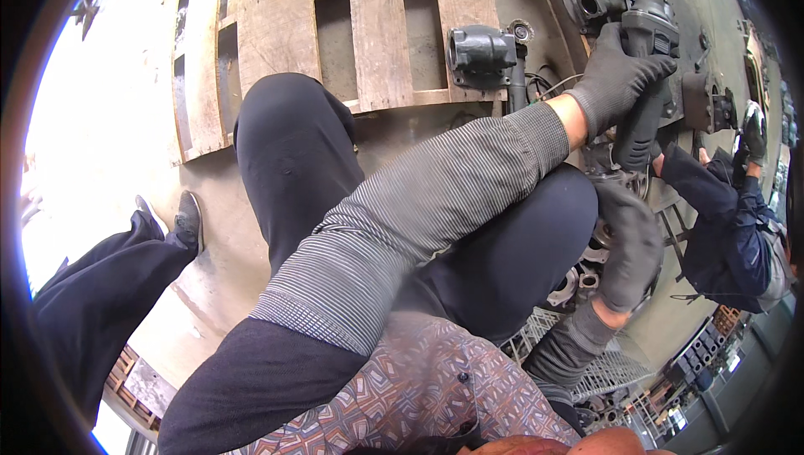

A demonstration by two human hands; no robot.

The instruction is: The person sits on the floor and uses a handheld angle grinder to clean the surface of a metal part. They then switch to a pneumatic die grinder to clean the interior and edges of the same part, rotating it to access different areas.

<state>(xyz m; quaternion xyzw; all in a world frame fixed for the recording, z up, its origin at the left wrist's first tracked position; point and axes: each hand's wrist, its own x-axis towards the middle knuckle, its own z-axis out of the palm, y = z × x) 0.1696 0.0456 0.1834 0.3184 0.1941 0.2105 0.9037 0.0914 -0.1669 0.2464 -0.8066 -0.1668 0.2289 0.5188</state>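
My left hand (618,78), in a dark grey glove, is closed around a black power tool (641,124) with a long ribbed handle and a shiny shaft at its far end. Lower down, my right hand (630,246), gloved too and smeared by motion, is beside a metal part (618,179) near the handle's lower end. Its fingers are too blurred to tell their grip. Around the tool's far end sit several dark metal castings (596,5).
A wooden pallet (377,28) lies ahead, with a dark metal housing (481,57) at its right corner. A wire basket (607,363) and more metal parts (569,287) are at lower right. One person (729,237) works at right; another's legs (109,287) show at left.
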